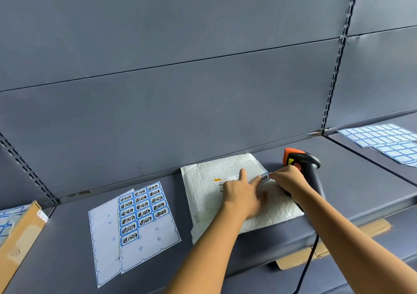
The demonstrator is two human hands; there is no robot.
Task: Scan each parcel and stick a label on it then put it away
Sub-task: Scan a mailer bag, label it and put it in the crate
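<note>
Head view: grey metal shelf (361, 181), back panel close behind. White bubble-mailer parcel (216, 205) lies flat on the shelf, far edge near the back panel, printed address slip on top, partly hidden by the hands. Right hand (286, 180) pinches one blue-bordered label (264, 177) by its right end, just above the parcel's upper right part. Left hand (241, 195) rests on the parcel, index finger straight, thumb reaching to the label's left end; grasps nothing; lower fingers blurred. Scanner (301, 159), black with orange head, sits just behind the right hand; cable drops over the shelf edge. Label sheet (137, 217) with handwritten labels lies left of the parcel, partly used. Blank label sheets (383, 142) far right. Cardboard box (20, 233) at left edge.
</note>
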